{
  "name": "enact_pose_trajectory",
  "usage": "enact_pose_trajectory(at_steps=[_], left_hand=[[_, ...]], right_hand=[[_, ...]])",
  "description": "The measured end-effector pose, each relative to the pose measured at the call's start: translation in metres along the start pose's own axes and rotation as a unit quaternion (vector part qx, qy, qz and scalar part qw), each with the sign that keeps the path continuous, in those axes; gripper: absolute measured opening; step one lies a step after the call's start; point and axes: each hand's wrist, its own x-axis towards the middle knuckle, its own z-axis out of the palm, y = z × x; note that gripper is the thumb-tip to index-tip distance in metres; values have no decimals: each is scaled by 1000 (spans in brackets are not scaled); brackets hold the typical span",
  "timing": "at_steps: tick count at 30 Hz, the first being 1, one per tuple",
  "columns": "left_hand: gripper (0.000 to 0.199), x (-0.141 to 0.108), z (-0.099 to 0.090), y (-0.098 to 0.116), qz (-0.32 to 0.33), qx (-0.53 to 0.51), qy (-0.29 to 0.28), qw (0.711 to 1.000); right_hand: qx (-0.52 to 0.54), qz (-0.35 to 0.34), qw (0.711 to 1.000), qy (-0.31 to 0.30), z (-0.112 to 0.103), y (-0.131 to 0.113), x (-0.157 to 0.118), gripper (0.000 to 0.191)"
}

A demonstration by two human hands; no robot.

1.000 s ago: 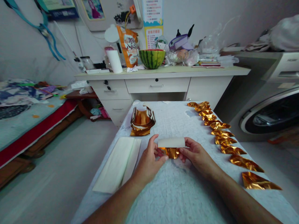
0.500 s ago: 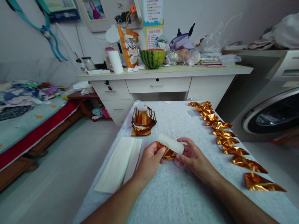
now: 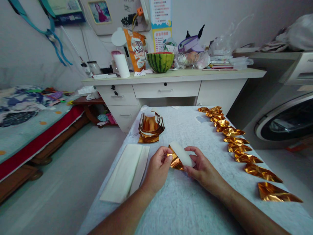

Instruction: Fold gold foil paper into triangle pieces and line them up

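Observation:
Between my two hands is a piece of gold foil paper, partly rolled, its pale white side facing up and a shiny gold part below. My left hand pinches its left end between thumb and fingers. At the right end, the thumb and fingers of my right hand grip the paper. Left of my left hand lies a stack of long pale paper sheets. Beyond it stands a curled bundle of gold foil sheets. Several folded gold foil pieces lie in a row along the right side.
The cloth-covered table reaches toward a white desk at the back. On the desk are a watermelon half, an orange snack bag and a white paper roll. A washing machine stands right, a bed left.
The paper in my hands has turned, so it slants more steeply down to the right. My fingers keep hold at both ends. The view has shifted slightly.

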Motion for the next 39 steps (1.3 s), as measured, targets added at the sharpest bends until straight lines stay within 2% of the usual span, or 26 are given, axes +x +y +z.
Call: enact_pose_trajectory(at_steps=[5, 9, 12, 15, 18, 20, 22, 24, 27, 29, 32, 35, 39], left_hand=[[32, -3, 1, 1, -16, -61, -74, 995], [35, -1, 1, 0, -30, -65, -68, 995], [31, 2, -1, 2, -48, -79, -48, 995], [30, 5, -2, 3, -63, -81, -33, 994], [31, 6, -3, 4, -71, -76, -36, 994], [32, 5, -3, 4, -72, -76, -44, 994], [31, 5, -3, 4, -72, -82, -60, 992], [30, 4, -3, 3, -76, -84, -78, 991], [32, 4, -4, 2, -82, -45, -91, 991], [33, 5, -5, 1, -58, 7, -93, 994], [34, 5, -7, -1, 11, 91, -106, 990], [38, 5, -8, -2, 61, 165, -118, 977], [42, 3, -8, -3, 95, 242, -134, 956]], right_hand=[[17, 5, 1000, 23, -2, 6, 1, 60], [-3, -3, 1000, 15, -3, 7, 2, 58], [-104, -22, 994, 14, -11, 3, -1, 52], [-269, -81, 960, 19, -21, -2, -7, 50], [-394, -165, 904, -5, -25, -2, -11, 67], [-436, -209, 875, -5, -24, 0, -10, 73], [-459, -237, 856, 9, -20, 2, -9, 69], [-475, -249, 844, 13, -18, 1, -7, 61], [-491, -249, 834, -14, -19, -4, -7, 48], [-492, -252, 833, -39, -21, -8, -7, 40], [-477, -264, 835, -72, -22, -10, -6, 35], [-453, -264, 844, -111, -20, -10, -5, 33], [-441, -249, 849, -149, -15, -9, -6, 30]])
